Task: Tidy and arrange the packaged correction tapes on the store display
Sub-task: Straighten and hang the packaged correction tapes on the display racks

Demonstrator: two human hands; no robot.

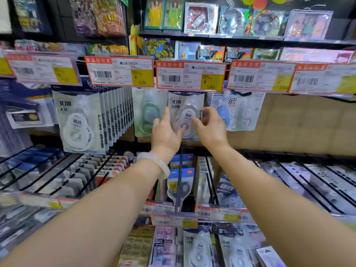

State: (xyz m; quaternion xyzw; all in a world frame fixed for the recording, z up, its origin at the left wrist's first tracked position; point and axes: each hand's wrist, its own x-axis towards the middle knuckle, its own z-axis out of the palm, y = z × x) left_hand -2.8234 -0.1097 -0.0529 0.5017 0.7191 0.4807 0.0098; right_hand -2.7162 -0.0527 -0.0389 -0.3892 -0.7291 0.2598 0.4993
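Both arms stretch forward and up. The left hand (166, 130) has straight fingers, thumb out. The right hand (210, 128) bends its fingers and pinches a tape pack (185, 104)

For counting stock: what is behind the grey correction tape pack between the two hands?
Only the tan back panel shows, below the grey correction tape pack. The pack itself hides whatever hangs behind it.

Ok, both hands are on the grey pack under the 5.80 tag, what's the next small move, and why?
Probably square the grey pack under its price tag, then let go: the right hand pinches its right edge, the left hand touches its left.
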